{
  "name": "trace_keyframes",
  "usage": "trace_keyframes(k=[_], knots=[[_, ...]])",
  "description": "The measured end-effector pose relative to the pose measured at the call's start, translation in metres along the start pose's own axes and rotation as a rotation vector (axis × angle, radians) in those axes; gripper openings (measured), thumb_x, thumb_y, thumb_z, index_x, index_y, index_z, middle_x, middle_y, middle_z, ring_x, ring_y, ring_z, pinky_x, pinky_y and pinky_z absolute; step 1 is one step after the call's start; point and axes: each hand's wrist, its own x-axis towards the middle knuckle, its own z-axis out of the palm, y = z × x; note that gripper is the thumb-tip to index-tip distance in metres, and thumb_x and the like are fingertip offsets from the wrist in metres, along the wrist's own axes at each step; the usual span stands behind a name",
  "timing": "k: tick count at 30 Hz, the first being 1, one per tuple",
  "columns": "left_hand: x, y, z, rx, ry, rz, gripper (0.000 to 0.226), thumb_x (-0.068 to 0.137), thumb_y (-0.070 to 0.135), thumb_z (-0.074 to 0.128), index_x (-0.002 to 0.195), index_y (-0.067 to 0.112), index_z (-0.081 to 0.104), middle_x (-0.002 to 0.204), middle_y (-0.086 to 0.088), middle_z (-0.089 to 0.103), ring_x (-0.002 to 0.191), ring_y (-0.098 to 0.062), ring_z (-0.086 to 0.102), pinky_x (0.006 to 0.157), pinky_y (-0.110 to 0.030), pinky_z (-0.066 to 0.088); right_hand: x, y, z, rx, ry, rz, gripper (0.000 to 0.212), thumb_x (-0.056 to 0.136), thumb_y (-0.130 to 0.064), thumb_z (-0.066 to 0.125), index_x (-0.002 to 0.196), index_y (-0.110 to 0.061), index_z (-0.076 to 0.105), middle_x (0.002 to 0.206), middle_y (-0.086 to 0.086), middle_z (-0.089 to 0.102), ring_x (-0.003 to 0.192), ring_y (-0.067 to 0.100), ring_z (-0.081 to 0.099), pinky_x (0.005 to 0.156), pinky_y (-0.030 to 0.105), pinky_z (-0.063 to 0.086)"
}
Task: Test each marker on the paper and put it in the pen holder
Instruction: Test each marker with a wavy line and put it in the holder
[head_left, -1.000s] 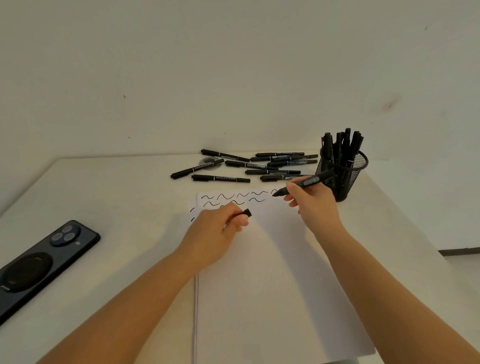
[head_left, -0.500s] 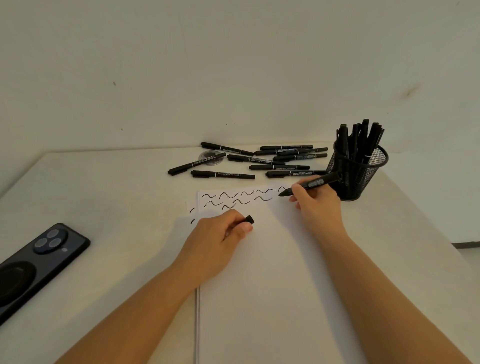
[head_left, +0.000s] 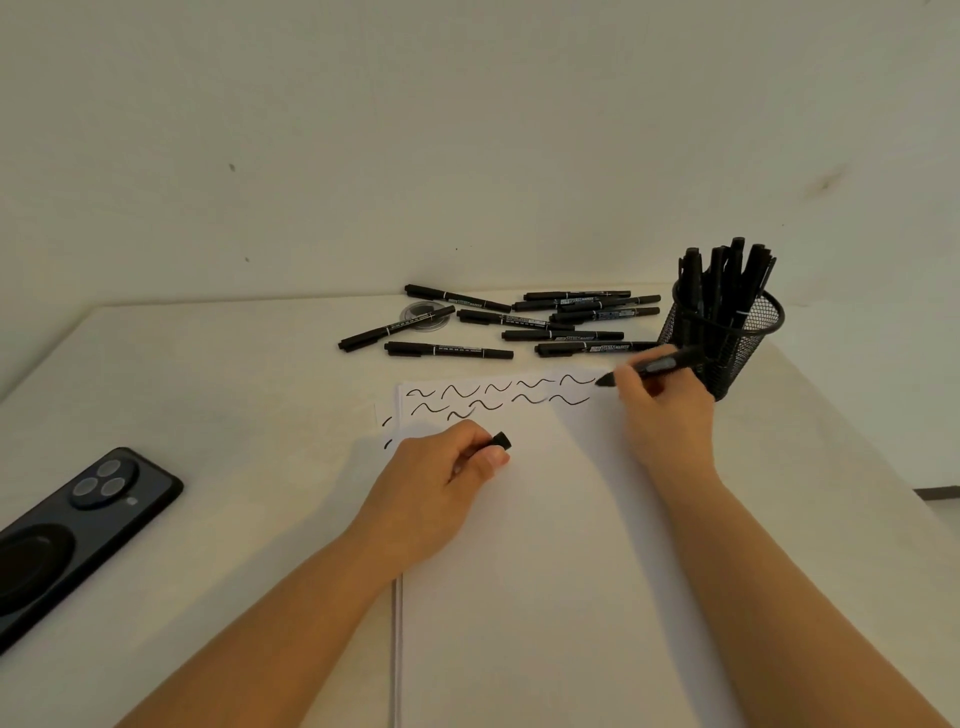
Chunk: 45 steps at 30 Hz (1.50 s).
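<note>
Two hands are over the white paper on my feed, and I see both of them gripping something. My right hand has its fingers curled round an uncapped black marker, tilted with its tip at the far right end of the top row of wavy black test strokes, right by the paper's far edge; whether the tip actually touches the sheet I cannot tell. My left hand rests on the paper's left part, fingers closed, pinching the marker's black cap, which sticks out past the thumb. Just beyond the right hand stands the black mesh pen holder, upright on the pale surface and packed with black markers standing on end; the held marker's back end crosses in front of its wall. Further back, near the wall, a loose scatter of capped black markers lies flat, one of them lying across a small clear round lid. Well apart on the left, a dark smartphone lies face down, its round camera cluster towards the far end.
</note>
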Motion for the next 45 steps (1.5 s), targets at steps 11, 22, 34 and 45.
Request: trace_keyframes(k=[11, 22, 34, 45], knots=[[0.001, -0.003, 0.000, 0.005, 0.002, 0.011, 0.013, 0.087, 0.042, 0.051, 0.075, 0.040, 0.053, 0.091, 0.006, 0.071, 0.060, -0.008, 0.052, 0.068, -0.031, 0.048, -0.013, -0.019, -0.009, 0.448, -0.153, 0.014, 0.017, 0.084, -0.010, 0.060, 0.075, -0.024, 0.061, 0.051, -0.009, 0.054, 0.047, 0.005, 0.046, 0.046, 0.017, 0.040], [0.002, -0.004, -0.001, 0.017, 0.009, 0.049, 0.009, 0.087, 0.040, 0.053, 0.086, 0.033, 0.059, 0.072, 0.014, 0.064, 0.050, 0.000, 0.044, 0.050, -0.012, 0.034, -0.034, -0.029, 0.002, 0.565, -0.581, 0.074, 0.032, 0.091, -0.010, 0.049, 0.066, -0.022, 0.066, 0.050, 0.000, 0.054, 0.046, 0.011, 0.044, 0.042, 0.019, 0.032], [-0.001, 0.001, -0.003, 0.034, 0.014, 0.115, 0.011, 0.087, 0.036, 0.058, 0.080, 0.045, 0.058, 0.067, 0.024, 0.057, 0.056, 0.000, 0.047, 0.055, -0.009, 0.035, -0.043, -0.034, 0.002, 0.444, -0.698, 0.011, 0.019, 0.088, -0.008, 0.053, 0.072, -0.010, 0.061, 0.049, 0.000, 0.055, 0.047, 0.010, 0.046, 0.047, 0.019, 0.037], [-0.010, 0.016, -0.007, 0.098, 0.109, 0.277, 0.012, 0.084, 0.043, 0.049, 0.077, 0.038, 0.057, 0.062, 0.020, 0.054, 0.067, -0.005, 0.052, 0.058, -0.010, 0.036, -0.049, -0.032, 0.005, 0.606, -0.722, 0.037, 0.025, 0.079, -0.025, 0.046, 0.056, -0.018, 0.055, 0.040, 0.005, 0.045, 0.037, 0.016, 0.036, 0.040, 0.022, 0.029]])
